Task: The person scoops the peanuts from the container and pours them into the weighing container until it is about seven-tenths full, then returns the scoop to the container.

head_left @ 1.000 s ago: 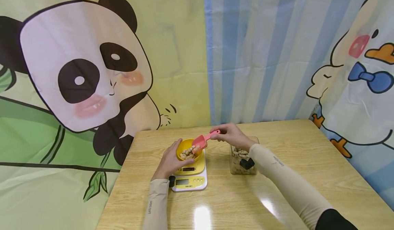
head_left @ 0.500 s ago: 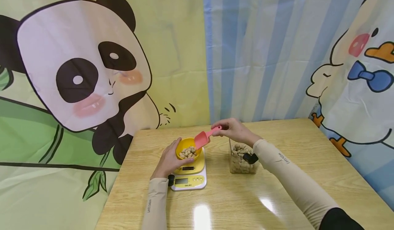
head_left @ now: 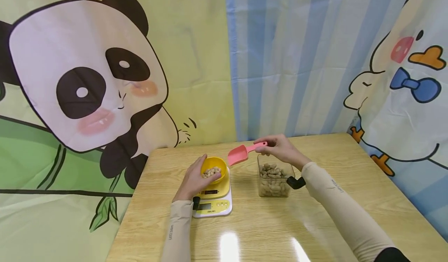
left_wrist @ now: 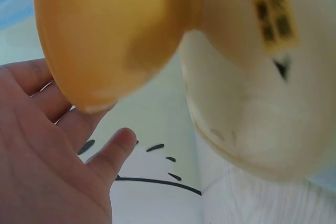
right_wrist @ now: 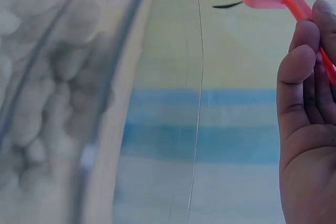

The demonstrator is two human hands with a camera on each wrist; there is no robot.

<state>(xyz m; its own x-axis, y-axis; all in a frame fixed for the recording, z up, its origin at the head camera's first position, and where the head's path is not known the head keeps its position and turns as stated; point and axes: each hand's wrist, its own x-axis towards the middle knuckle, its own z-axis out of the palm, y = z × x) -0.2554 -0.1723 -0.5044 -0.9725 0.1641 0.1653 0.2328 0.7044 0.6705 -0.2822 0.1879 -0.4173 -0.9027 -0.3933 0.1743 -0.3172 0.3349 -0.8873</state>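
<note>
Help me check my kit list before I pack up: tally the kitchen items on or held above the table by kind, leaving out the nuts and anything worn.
Bowl, yellow: 1
Scoop, pink: 1
Scale, yellow and white: 1
Clear container: 1
Total: 4

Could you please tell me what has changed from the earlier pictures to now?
The right hand has moved the pink scoop rightward, from over the yellow bowl to clear of it, toward the clear container. Nothing was let go or newly taken hold of. The left hand stays at the bowl, and the bowl remains on the scale.
</note>
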